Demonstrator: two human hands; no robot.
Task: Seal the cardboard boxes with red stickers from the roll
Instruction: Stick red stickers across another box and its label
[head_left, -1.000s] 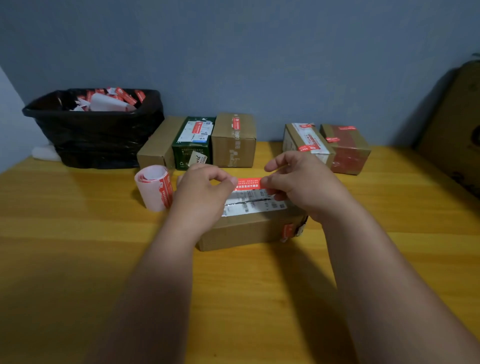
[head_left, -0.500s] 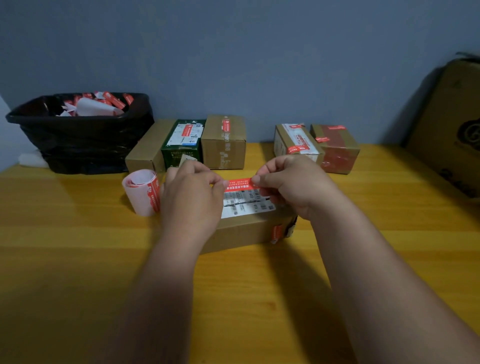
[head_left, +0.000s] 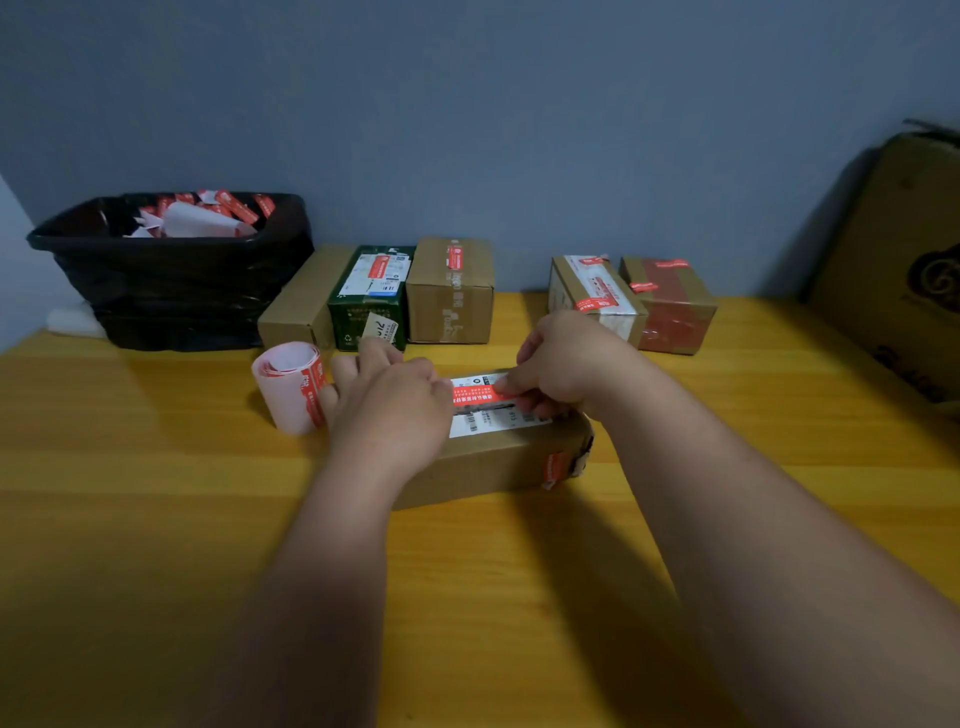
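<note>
Both hands (head_left: 395, 405) pinching red sticker (head_left: 480, 396), box (head_left: 498, 457) top

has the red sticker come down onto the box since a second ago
Yes. The red sticker has dropped toward the shipping label on the cardboard box; contact unclear.

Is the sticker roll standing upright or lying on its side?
Upright. The sticker roll stands on end on the table, its open coiled top facing up, beside the left hand.

A plain blue-grey painted wall (head_left: 519, 130) rises behind a yellow wooden table (head_left: 130, 519) with visible grain; the light is dim, leaving soft shadows along the table's far edge.
</note>
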